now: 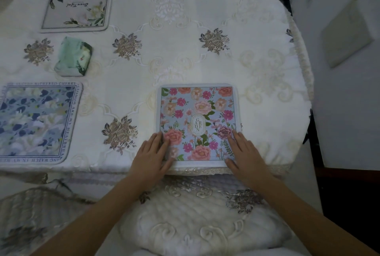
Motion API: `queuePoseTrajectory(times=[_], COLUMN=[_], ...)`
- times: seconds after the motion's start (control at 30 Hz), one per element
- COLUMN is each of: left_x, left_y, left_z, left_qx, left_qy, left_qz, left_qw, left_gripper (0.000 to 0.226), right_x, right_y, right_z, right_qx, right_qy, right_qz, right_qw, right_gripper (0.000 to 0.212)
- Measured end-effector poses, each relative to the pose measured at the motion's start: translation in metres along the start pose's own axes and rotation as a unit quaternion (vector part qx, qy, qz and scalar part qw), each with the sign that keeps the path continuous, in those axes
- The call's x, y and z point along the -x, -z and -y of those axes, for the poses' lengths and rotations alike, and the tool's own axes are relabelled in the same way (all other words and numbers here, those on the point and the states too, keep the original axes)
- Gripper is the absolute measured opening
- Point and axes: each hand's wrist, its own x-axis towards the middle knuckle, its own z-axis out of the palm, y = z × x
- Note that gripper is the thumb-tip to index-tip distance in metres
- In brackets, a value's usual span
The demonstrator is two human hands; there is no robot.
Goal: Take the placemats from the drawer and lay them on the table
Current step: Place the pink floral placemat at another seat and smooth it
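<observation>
You have three placemats on the tabletop: one pink-flower placemat, one blue-leaf placemat, one grey placemat. You see also one green packet and two hands, the left hand and the right hand.

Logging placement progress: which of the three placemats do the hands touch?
The pink-flowered placemat at the near edge; left hand and right hand rest on its near corners. The blue placemat and grey placemat lie untouched.
</observation>
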Motion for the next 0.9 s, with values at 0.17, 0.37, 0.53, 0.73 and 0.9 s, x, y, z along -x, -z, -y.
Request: queuePoseTrajectory(times=[0.17, 0.37, 0.53, 0.73, 0.9], left_x=[-0.001, 0.005, 0.013, 0.026, 0.024], left_y=[0.006, -0.006, -0.008, 0.004, -0.004], left_z=[-0.019, -0.043, -0.015, 0.013, -0.02], left_qx=[0.006, -0.031, -0.044, -0.043, -0.013], left_qy=[-0.027, -0.142, -0.152, -0.146, -0.142], left_qz=[-0.011, 0.012, 0.037, 0.025, 0.01], left_qw=[1.0, 0.989, 0.987, 0.988, 0.99], left_gripper=[0.071, 0.069, 0.075, 0.072, 0.067], right_x=[-0.007, -0.007, 0.0, 0.013, 0.006], right_y=[0.006, -0.013, -0.008, 0.003, -0.012], right_z=[0.021, 0.056, 0.03, 0.006, 0.047], right_qx=[0.008, 0.049, 0.081, 0.086, 0.055], right_qy=[0.042, 0.186, 0.215, 0.205, 0.227], right_qz=[-0.033, 0.012, 0.042, 0.049, 0.044], right_qw=[0.999, 0.981, 0.972, 0.974, 0.971], right_gripper=[0.063, 0.066, 0.064, 0.062, 0.065])
